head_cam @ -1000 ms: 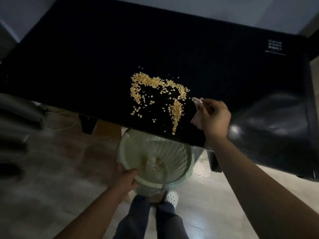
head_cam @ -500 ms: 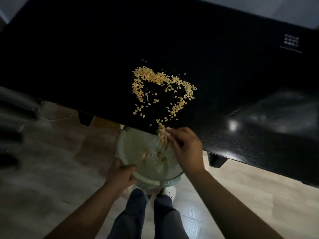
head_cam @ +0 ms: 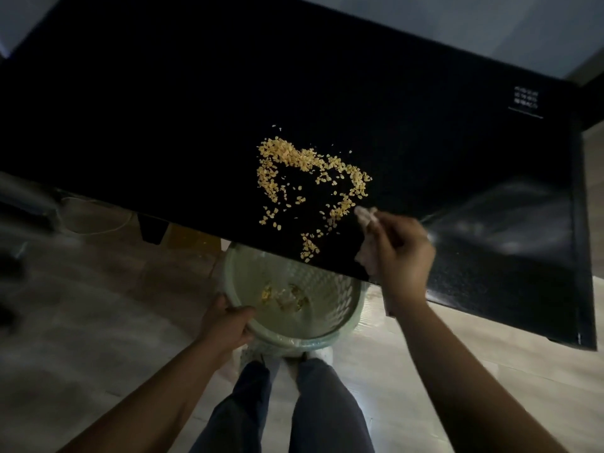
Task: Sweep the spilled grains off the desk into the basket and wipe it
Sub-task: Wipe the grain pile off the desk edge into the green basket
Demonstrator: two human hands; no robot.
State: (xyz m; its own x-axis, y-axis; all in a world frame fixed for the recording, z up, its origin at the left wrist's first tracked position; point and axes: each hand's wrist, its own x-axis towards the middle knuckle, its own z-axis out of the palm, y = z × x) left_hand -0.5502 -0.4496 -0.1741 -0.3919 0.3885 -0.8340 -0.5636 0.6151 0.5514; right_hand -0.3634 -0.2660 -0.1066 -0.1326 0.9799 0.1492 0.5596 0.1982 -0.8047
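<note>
Head view: yellow grains (head_cam: 313, 178) lie scattered on the black tabletop (head_cam: 163, 109) near its edge. Right grip (head_cam: 402, 256) pinches a pale cloth (head_cam: 366, 217) beside them; left grip (head_cam: 228, 325) clasps the basket (head_cam: 330, 289) rim below that edge.

A pale wooden floor (head_cam: 98, 322) fills the near half of the view. On it at the left lies a thin light cable (head_cam: 98, 232) in a loose loop, with blurred dark shapes (head_cam: 19, 204) at the left edge. Right of the cable stands a dark block (head_cam: 152, 228), and just beside it a yellow-orange object (head_cam: 192, 238). Nearest, two dark blue trouser legs (head_cam: 327, 413) end in white perforated shoes (head_cam: 322, 354). A grey wall (head_cam: 490, 27) runs along the far side.
</note>
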